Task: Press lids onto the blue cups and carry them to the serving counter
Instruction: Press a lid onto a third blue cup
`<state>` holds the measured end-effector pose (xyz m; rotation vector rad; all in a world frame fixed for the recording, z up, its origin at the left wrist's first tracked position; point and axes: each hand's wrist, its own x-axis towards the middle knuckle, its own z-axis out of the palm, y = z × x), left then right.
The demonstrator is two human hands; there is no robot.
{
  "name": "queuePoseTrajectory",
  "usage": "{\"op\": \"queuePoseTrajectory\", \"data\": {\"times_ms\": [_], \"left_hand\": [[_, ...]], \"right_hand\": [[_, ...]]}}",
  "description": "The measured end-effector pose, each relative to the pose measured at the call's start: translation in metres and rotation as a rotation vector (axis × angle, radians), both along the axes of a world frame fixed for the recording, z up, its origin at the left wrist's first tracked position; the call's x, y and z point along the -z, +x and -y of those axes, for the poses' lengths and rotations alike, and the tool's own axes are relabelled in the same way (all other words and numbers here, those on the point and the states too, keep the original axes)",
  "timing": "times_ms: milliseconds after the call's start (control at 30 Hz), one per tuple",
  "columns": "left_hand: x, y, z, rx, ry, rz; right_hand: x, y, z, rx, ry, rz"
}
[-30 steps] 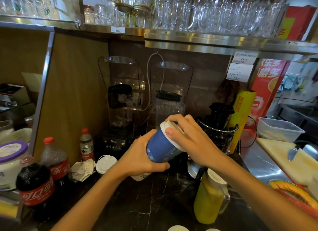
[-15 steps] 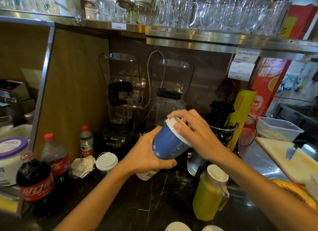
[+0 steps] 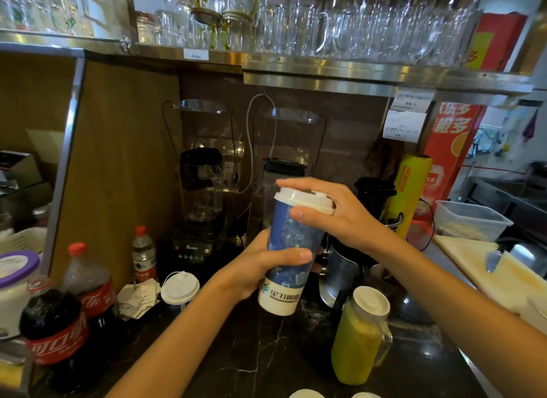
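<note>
- Bench (image 3: 266, 362) far left: two cola bottles (image 3: 53, 329), dark liquid, glossy red labels; small water bottle (image 3: 144, 257) w/ red cap behind them.
- Spare white lid (image 3: 180, 287) lies on the dark marbled stone, round, moulded plastic, apart from both hands.
- Left hand (image 3: 260, 267): grip wrapped round lower body of blue cup (image 3: 291, 249), thumb across the front. Cup is held up off the bench, roughly centre of view, near upright w/ slight tilt.
- Cup: tall tapered paper, blue floral print, white band w/ lettering at base.
- Step in hand, as I judge it: lid-pressing. White cup lid (image 3: 303, 200) sits on the rim; can't tell if seated all round.
- Right hand (image 3: 334, 211): grip closed over the lid, fingers across the top, thumb on cup wall just under the rim.
- Next move prob. needs even downward press round the rim while left hand braces; paper wall may buckle if squeezed hard.
- Right of cup: clear juice pitcher (image 3: 359, 344), yellow-green liquid, white cap, standing on bench.
- Bottom edge: tops of two more white lids (image 3: 306, 394), cups below not visible.
</note>
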<state>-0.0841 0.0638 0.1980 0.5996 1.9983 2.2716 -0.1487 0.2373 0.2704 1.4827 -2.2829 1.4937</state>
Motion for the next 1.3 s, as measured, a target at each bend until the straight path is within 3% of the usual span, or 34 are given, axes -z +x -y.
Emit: {"op": "queuePoseTrajectory", "data": {"times_ms": [100,200,267,333,567,767,933,1133,1200,1300], "left_hand": [[-0.010,-0.008,-0.003,-0.141,-0.005,-0.041],[-0.014,-0.011,-0.004,-0.393,-0.191,-0.212],[-0.014,-0.013,-0.006,-0.505,-0.291,-0.311],[-0.018,-0.015,-0.006,-0.566,-0.268,-0.317],[-0.031,-0.012,0.011,-0.171,0.007,-0.126],[-0.039,-0.010,0.006,-0.474,-0.153,-0.254],[-0.042,-0.006,0.018,-0.244,0.003,-0.085],[-0.046,-0.011,0.015,-0.516,-0.208,-0.263],[-0.045,-0.011,0.017,-0.498,-0.199,-0.270],[-0.043,-0.011,0.025,-0.305,-0.087,-0.192]], "right_hand": [[-0.016,-0.008,0.003,0.105,-0.044,-0.028],[-0.026,-0.018,0.008,0.257,0.018,-0.122],[-0.031,-0.020,0.014,0.271,0.033,-0.126],[-0.037,-0.019,0.020,0.262,0.024,-0.126],[-0.053,-0.014,0.026,0.086,-0.050,-0.088],[-0.055,-0.021,0.035,0.143,-0.084,-0.156],[-0.063,-0.020,0.038,0.064,-0.085,-0.142],[-0.065,-0.025,0.043,0.084,-0.062,-0.140],[-0.067,-0.025,0.045,0.068,-0.044,-0.148],[-0.074,-0.021,0.044,-0.009,-0.020,-0.131]]}}
